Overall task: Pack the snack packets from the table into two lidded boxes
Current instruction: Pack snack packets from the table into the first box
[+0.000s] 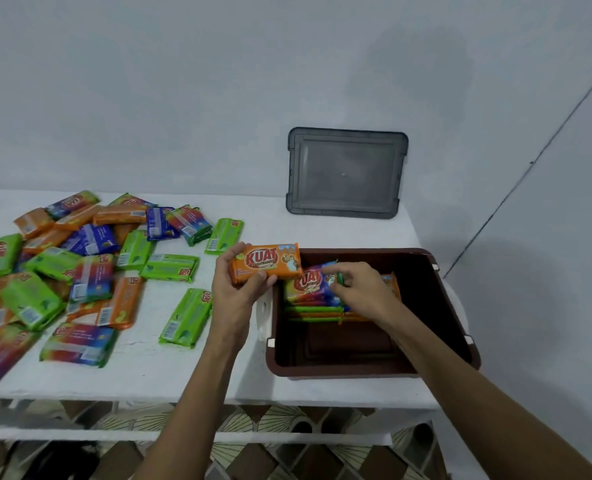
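**Orange packet held at the box rim, striped packet going in**

My left hand [234,289] is closed around an orange packet [267,262], thumb along its lower edge and fingers behind it. The packet is a flat rectangular wrapper with a red "KUAT" logo and a small cartoon figure on the front. I hold it face up toward the camera, its long axis running left to right and tipped slightly up at the right end, just above the near-left corner of the brown box [374,370].

My right hand [364,292] reaches into the box with its fingers curled down on a striped packet [308,284], a wrapper that fades from red through blue to green and carries the same logo. That packet lies on top of a row of packets [317,315] standing on edge against the far wall of the box, with green and orange edges showing. Its long axis also runs left to right, parallel with the box's far wall. I cannot tell whether the fingers pinch it or only press on it.

The box sits open at the right end of the white worktop [218,375], its near half bare. A grey lid [346,173] leans against the wall behind it.

On the left of the worktop lies a loose pile of packets [80,268], green, orange, blue and striped, pointing every way and overlapping. One green packet [186,317] lies apart, near my left wrist, its long axis angled toward the far right.
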